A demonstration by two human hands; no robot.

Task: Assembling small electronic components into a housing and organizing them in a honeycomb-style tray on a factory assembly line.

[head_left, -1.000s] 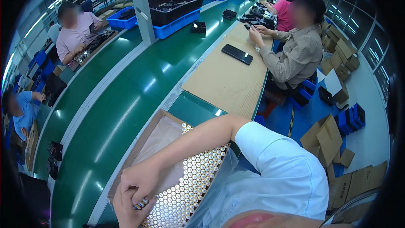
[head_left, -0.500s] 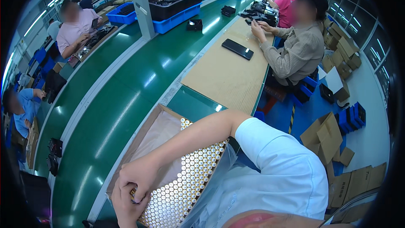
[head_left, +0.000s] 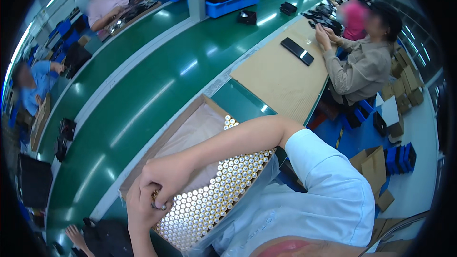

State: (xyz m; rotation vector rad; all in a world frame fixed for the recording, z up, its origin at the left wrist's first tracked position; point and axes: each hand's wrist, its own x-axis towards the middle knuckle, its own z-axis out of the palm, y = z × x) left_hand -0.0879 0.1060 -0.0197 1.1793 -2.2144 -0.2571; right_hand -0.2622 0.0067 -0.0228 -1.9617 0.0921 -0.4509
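Observation:
A shallow cardboard box [head_left: 164, 135] holds many small cylindrical batteries [head_left: 209, 197], standing upright in packed rows with silver ends up. They fill its near and right part; a pale liner [head_left: 190, 135] shows in the rest. Over the box's left side, my right hand [head_left: 166, 176] reaches across and meets my left hand [head_left: 138, 209]. Both hands are closed around a few batteries [head_left: 155, 195], whose ends peep out between the fingers. How many are held, and how the grip is shared, is hidden by the fingers.
A cardboard sheet [head_left: 271, 81] with a black phone [head_left: 297, 51] lies beyond the box. Another worker [head_left: 364, 66] sits at the right. The green conveyor [head_left: 157, 100] runs along the left. Another person's hand [head_left: 78, 238] shows at lower left beside a dark object [head_left: 107, 235].
The whole view has shifted, so the surroundings sit further right. My hands stay together over the box, and a battery end now shows more plainly. Another person's hand has appeared at lower left.

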